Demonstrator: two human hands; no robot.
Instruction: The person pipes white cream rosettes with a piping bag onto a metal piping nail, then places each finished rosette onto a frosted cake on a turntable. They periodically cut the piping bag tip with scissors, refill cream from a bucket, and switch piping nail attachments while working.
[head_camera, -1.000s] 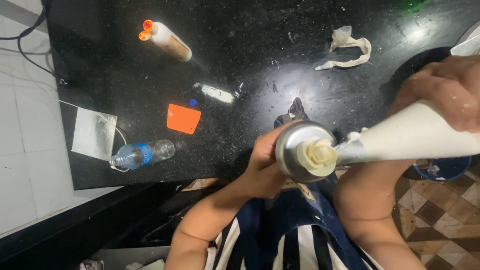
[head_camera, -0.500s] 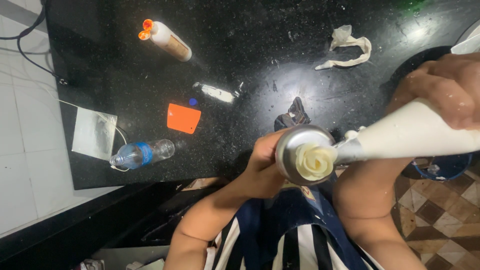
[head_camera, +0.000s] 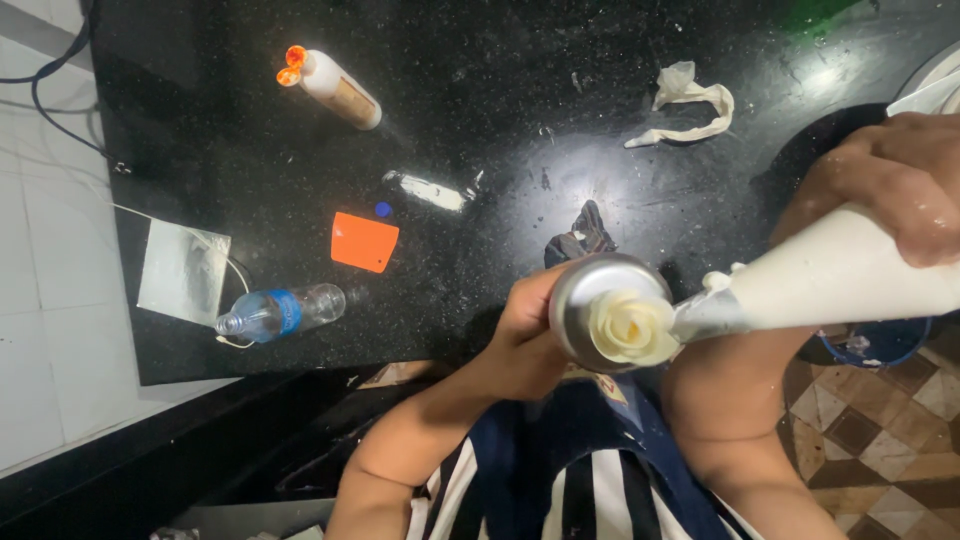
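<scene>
My left hand (head_camera: 525, 335) grips the stem under a round metal flower nail (head_camera: 590, 285), held in front of my body. A cream-coloured icing rose (head_camera: 630, 328) sits on the nail's flat top. My right hand (head_camera: 895, 175) squeezes a white piping bag (head_camera: 840, 275) at its wide end. The bag's metal tip (head_camera: 700, 318) touches the right side of the rose.
A black stone counter (head_camera: 480, 120) carries a lying white bottle with an orange cap (head_camera: 335, 85), an orange scraper card (head_camera: 365, 242), a clear plastic water bottle (head_camera: 280, 312), a crumpled white glove (head_camera: 685, 100), a silver sheet (head_camera: 183, 272) and a dark cloth (head_camera: 580, 238). Patterned floor tiles (head_camera: 880, 420) at right.
The icing rose has grown larger, with more petals around it. The nail has turned a little in my left hand. The bag has stayed against the rose.
</scene>
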